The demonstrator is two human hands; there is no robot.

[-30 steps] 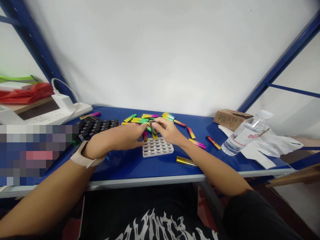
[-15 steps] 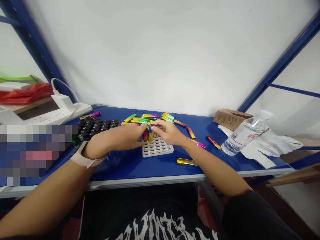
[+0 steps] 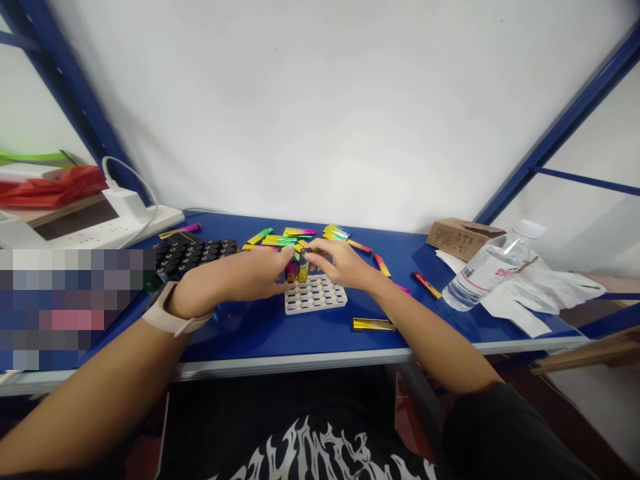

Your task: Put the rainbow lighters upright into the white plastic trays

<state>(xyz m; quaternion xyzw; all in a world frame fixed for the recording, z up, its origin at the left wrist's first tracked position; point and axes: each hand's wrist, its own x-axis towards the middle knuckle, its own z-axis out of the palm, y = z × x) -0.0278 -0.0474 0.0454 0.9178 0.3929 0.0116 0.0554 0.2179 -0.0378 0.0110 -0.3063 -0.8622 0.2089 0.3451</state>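
Observation:
A white tray with rows of holes [image 3: 316, 295] lies on the blue table. Over its back left corner, my right hand [image 3: 340, 263] pinches a small dark-topped tube with a yellow lower part [image 3: 303, 268]. My left hand [image 3: 257, 272] is closed beside it, its fingertips at a purple and yellow tube [image 3: 291, 270] at the tray's left edge. Colourful shiny tubes [image 3: 300, 232] lie scattered behind both hands. One gold tube [image 3: 373, 324] rests near the table's front edge, close to my right forearm.
Black-capped pieces [image 3: 193, 253] stand in rows at the left, near a white power strip [image 3: 100, 230]. Toward the right are a water bottle [image 3: 480, 273], a cardboard box [image 3: 463, 238], a white plastic bag [image 3: 555, 283] and loose tubes [image 3: 427, 285].
My right hand has shifted very slightly, and the tube in it stands a little more to the right. My left hand stays nearly in place.

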